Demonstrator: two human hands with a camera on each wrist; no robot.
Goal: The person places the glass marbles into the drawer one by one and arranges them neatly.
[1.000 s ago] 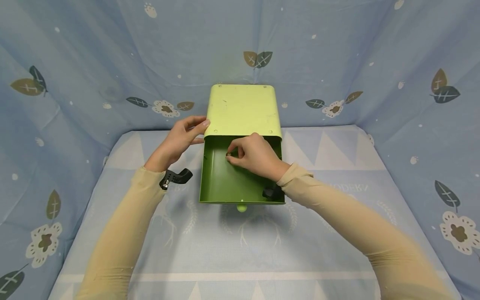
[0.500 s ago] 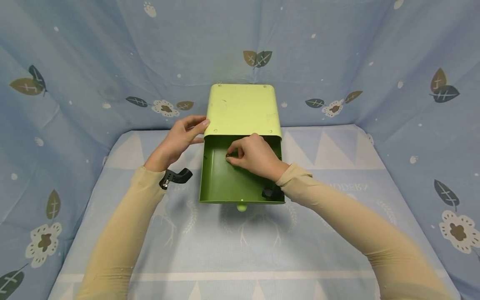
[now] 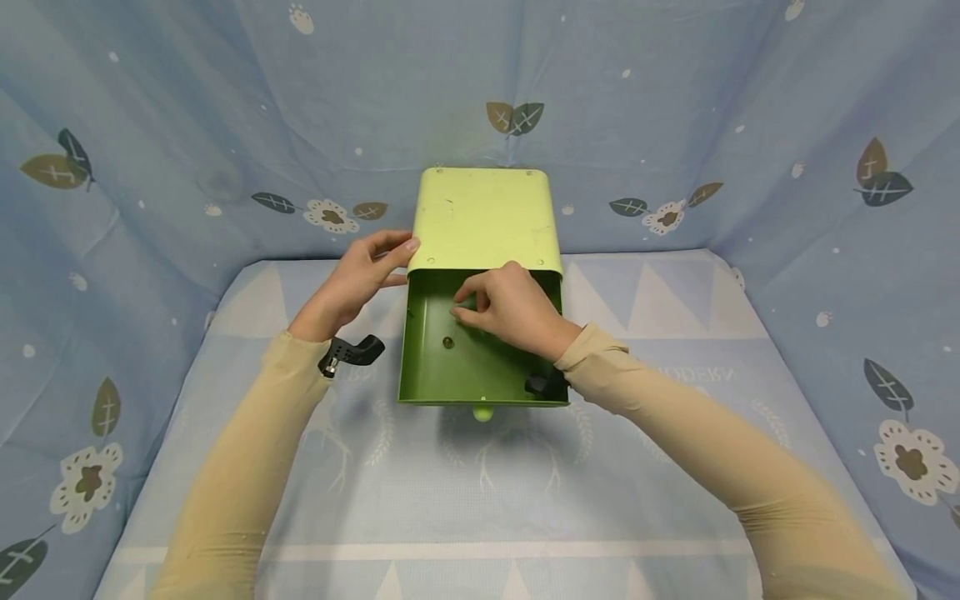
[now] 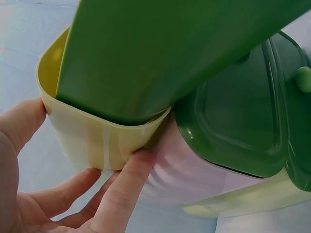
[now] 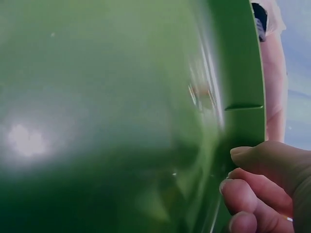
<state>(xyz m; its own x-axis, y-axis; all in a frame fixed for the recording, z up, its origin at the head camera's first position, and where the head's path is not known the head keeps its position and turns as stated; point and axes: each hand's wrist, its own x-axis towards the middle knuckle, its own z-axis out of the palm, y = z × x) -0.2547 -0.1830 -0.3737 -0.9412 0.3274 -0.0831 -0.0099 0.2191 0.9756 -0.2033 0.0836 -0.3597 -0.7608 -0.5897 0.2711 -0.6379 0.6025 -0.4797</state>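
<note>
A green drawer stands pulled out of its pale yellow-green housing. On the drawer floor, left of the middle, lies a small, dark, glassy marble; only a blurred glint appears near there in the right wrist view. My right hand hovers inside the drawer above and right of the marble, thumb and forefinger slightly apart with nothing between them. With thumb and fairly straight fingers, my left hand touches the left side of the housing. The left wrist view shows its fingers against the outer wall.
Below the pulled-out drawer, the left wrist view shows closed dark green drawer fronts, a pink housing and a round green knob. A patterned blue cloth covers the table, and blue curtains hang around it.
The marble, pinched in my right fingertips before, is let go and lies lower in the drawer, toward its front. My right thumb and forefinger have parted slightly. My left hand stays put.
</note>
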